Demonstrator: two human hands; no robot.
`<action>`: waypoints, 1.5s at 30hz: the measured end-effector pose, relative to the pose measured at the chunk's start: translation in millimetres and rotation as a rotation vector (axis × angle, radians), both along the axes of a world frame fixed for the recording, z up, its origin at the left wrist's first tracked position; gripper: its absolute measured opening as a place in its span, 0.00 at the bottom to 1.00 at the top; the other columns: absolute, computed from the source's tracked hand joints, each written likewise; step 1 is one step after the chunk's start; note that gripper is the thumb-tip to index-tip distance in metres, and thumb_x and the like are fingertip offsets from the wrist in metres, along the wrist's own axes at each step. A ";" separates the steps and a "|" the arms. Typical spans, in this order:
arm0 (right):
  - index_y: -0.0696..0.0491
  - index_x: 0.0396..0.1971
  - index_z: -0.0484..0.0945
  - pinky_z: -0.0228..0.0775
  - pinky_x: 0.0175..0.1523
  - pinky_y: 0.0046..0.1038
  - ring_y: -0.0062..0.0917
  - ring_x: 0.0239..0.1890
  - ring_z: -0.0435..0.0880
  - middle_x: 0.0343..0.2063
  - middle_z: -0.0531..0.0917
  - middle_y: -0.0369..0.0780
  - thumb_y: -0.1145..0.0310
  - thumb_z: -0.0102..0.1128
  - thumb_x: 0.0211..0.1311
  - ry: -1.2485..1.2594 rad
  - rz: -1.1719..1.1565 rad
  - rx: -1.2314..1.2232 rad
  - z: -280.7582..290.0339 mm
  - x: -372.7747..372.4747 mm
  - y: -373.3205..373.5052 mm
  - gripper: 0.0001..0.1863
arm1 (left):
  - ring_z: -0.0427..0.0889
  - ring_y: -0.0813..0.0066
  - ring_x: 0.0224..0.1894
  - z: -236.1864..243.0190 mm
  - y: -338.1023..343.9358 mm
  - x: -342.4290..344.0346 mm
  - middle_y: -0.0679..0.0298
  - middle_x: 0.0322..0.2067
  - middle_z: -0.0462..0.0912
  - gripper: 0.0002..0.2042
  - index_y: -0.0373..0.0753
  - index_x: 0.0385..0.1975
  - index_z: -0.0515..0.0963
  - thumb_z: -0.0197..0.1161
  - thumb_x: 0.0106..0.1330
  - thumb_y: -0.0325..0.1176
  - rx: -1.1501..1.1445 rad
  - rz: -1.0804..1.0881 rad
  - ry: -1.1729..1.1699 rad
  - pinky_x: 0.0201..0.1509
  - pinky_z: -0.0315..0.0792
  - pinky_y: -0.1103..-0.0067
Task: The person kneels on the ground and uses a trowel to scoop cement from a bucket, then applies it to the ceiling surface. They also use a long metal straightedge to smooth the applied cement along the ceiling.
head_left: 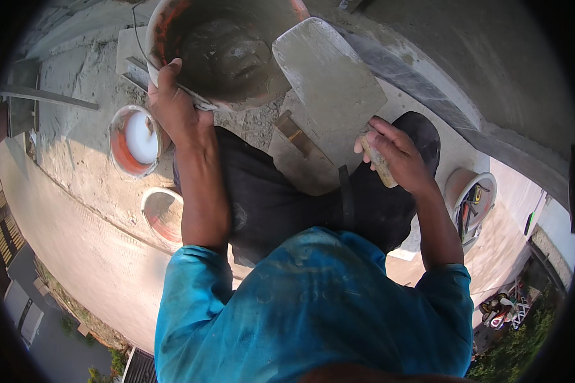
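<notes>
A large bucket [170, 29] with orange inner walls is tipped toward me at the top of the head view, with wet grey mortar [236, 51] coating its inside. My left hand [177, 105] is closed on its near left rim. In my right hand [399, 150] is the handle of a broad trowel [329, 73], fingers wrapped round it. The trowel's blade is smeared with grey mortar, and its far corner overlaps the bucket's right rim. Between my knees, a second flat tool with a wooden grip [295, 135] lies on the grey surface.
On my left stand a bucket [120, 150] holding something round and white and a smaller pail [152, 214]. A bucket with hand tools [455, 188] is on my right. A grey plastered wall [492, 57] rises at the upper right. Lower ground [64, 348] appears beyond the pale floor's edge.
</notes>
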State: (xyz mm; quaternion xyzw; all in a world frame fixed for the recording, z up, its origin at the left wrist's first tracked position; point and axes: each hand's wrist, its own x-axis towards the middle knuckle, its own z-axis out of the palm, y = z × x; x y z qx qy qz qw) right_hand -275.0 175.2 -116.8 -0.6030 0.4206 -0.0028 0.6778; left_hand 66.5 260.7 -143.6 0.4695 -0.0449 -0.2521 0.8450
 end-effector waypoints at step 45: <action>0.50 0.47 0.86 0.79 0.48 0.43 0.41 0.43 0.88 0.41 0.89 0.44 0.57 0.57 0.71 0.493 0.596 -1.126 26.0 75.9 -58.7 0.16 | 0.80 0.82 0.42 12.2 20.9 -32.7 0.65 0.43 0.86 0.19 0.26 0.54 0.82 0.68 0.61 0.23 0.312 -0.147 -0.574 0.51 0.72 0.83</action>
